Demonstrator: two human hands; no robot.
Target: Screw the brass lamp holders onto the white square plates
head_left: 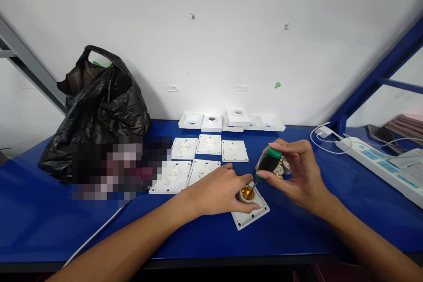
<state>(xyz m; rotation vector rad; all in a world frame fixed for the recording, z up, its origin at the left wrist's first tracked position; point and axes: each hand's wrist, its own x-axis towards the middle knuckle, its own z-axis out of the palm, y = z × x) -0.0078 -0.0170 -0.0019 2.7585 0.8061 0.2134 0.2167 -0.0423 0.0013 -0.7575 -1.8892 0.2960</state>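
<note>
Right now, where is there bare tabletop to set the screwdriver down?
Bare blue table lies between the right hand and the power strip, and near the front edge left of the left hand. Behind the lamp holder plate it is crowded with white plates; the black bag fills the left.

My left hand point(220, 191) pinning a white lamp holder plate point(250, 211) on the blue table point(297, 229), my right hand point(299, 176) gripping a green-handled screwdriver point(268, 164), its tip inside the brass socket point(246, 193), spare white plates point(201, 158) behind, black bag point(99, 105) far left, power strip point(380, 163) far right.
</note>
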